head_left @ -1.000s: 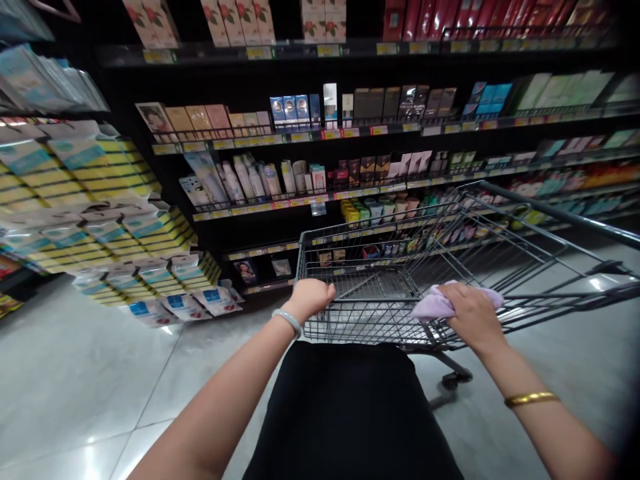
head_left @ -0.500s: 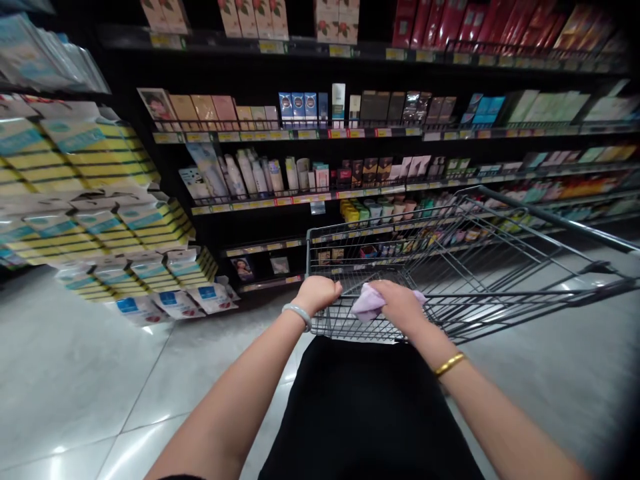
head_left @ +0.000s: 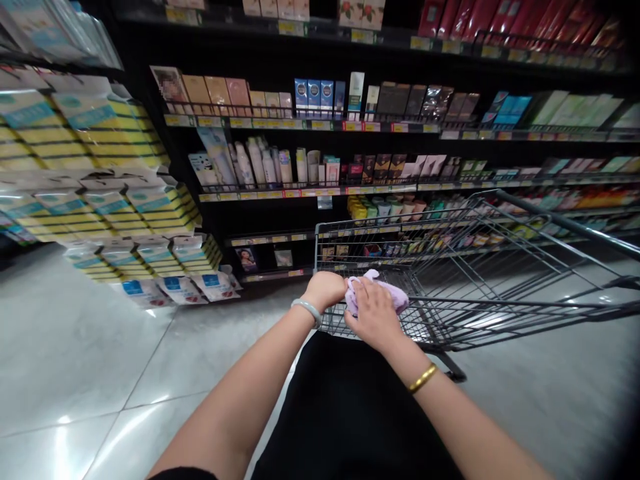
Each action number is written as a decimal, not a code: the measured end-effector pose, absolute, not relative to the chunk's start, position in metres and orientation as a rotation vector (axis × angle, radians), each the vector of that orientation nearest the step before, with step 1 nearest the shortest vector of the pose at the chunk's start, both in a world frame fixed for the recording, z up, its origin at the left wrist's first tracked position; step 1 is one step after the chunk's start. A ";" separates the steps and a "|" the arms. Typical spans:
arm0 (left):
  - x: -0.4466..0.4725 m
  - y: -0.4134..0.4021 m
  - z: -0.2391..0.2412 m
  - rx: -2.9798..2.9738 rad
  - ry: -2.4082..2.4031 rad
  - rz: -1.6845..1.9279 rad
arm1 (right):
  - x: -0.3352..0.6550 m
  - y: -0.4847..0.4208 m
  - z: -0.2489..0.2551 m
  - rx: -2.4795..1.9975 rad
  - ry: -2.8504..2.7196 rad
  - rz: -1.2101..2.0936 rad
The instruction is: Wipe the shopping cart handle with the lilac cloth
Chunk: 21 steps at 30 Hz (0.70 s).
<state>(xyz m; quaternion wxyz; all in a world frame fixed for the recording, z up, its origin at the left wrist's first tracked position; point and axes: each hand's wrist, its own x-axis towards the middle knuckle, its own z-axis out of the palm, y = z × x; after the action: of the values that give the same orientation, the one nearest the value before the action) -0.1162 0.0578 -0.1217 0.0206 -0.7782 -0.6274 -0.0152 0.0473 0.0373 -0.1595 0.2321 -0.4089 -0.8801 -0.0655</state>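
Observation:
A grey wire shopping cart point(head_left: 465, 267) stands in front of me in a shop aisle. My left hand point(head_left: 326, 290) is closed in a fist around the cart's near top rail at its left corner. A pale bangle sits on that wrist. My right hand point(head_left: 373, 315) presses a crumpled lilac cloth point(head_left: 387, 293) onto the same rail, right beside the left hand, fingers curled over the cloth. A gold bangle is on the right wrist. The cart's basket holds nothing that I can see.
Dark shelves point(head_left: 350, 127) full of boxes, bottles and tubes run across the back. A tall stack of yellow and blue packs point(head_left: 100, 200) rises at the left, spilling onto the glossy grey tiled floor point(head_left: 75, 373). My dark garment point(head_left: 350, 413) fills the lower middle.
My right hand has slid the lilac cloth leftward along the cart's rail, from the right part to right beside my left hand. The left hand has kept its grip.

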 end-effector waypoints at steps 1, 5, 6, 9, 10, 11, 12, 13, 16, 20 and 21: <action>-0.116 0.057 -0.121 -2.413 -1.936 -0.043 | 0.051 0.040 -0.155 -1.095 -2.450 -0.142; -0.116 0.057 -0.125 -2.354 -1.952 -0.036 | 0.092 0.071 -0.136 -1.010 -2.560 0.073; -0.116 0.058 -0.127 -2.341 -1.956 -0.034 | 0.103 0.078 -0.133 -1.047 -2.551 0.096; -0.114 0.060 -0.132 -2.325 -1.954 -0.032 | 0.116 0.089 -0.131 -1.176 -2.520 0.083; -0.113 0.061 -0.133 -2.326 -1.951 -0.030 | 0.113 0.088 -0.131 -1.180 -2.532 0.067; -0.113 0.062 -0.133 -2.330 -1.945 -0.029 | 0.106 0.085 -0.131 -1.164 -2.555 0.046; -0.112 0.063 -0.133 -2.335 -1.937 -0.027 | 0.097 0.081 -0.132 -1.145 -2.580 0.017; -0.112 0.064 -0.133 -2.344 -1.926 -0.024 | 0.086 0.078 -0.131 -1.135 -2.600 -0.014; -0.113 0.064 -0.130 -2.377 -1.882 -0.006 | 0.058 0.073 -0.130 -1.186 -2.624 -0.078; -0.117 0.064 -0.127 -2.381 -1.874 0.006 | 0.059 0.080 -0.131 -1.143 -2.639 -0.066; -0.118 0.064 -0.127 -2.371 -1.884 0.004 | 0.067 0.082 -0.133 -1.115 -2.641 -0.072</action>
<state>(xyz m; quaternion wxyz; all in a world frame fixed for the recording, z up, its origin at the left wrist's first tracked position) -0.1178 0.0643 -0.1273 0.0564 -0.7817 -0.6211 0.0013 0.0673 0.0823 -0.1328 0.1365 -0.3851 -0.9124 -0.0248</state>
